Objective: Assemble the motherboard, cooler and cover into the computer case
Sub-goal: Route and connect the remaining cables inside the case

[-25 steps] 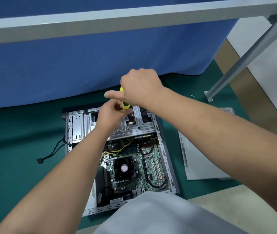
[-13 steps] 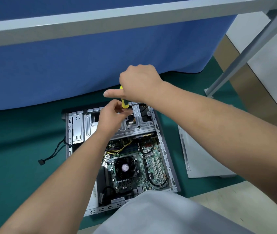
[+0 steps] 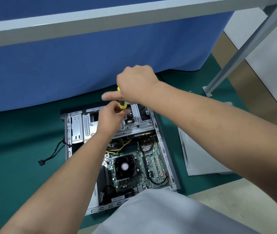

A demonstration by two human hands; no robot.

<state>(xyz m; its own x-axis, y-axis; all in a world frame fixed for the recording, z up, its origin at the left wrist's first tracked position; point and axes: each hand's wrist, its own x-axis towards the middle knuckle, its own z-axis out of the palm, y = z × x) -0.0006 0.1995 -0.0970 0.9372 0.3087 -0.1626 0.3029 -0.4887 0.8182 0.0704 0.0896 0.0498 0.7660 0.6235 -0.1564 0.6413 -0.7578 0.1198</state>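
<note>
The open grey computer case (image 3: 165,154) lies flat on the green mat. Inside it sits the green motherboard (image 3: 153,164) with the black cooler fan (image 3: 125,166) on top. My right hand (image 3: 136,83) grips a yellow-and-black screwdriver (image 3: 122,104) held upright over the case's far drive-bay bracket (image 3: 134,124), with its thumb stuck out to the left. My left hand (image 3: 111,118) pinches the screwdriver's lower part just under the handle; the tip is hidden behind its fingers. The grey side cover (image 3: 202,157) lies flat on the mat to the right of the case.
A black cable with a plug (image 3: 41,162) trails out of the case's left side onto the green mat (image 3: 16,166). A blue cloth (image 3: 83,65) hangs behind the case under a grey frame bar. A slanted metal leg (image 3: 235,56) stands at the right. A grey garment (image 3: 159,213) covers the near edge.
My right hand and the screwdriver have shifted slightly, with the thumb now blurred in motion. My left hand stays pinched at the shaft over the bracket.
</note>
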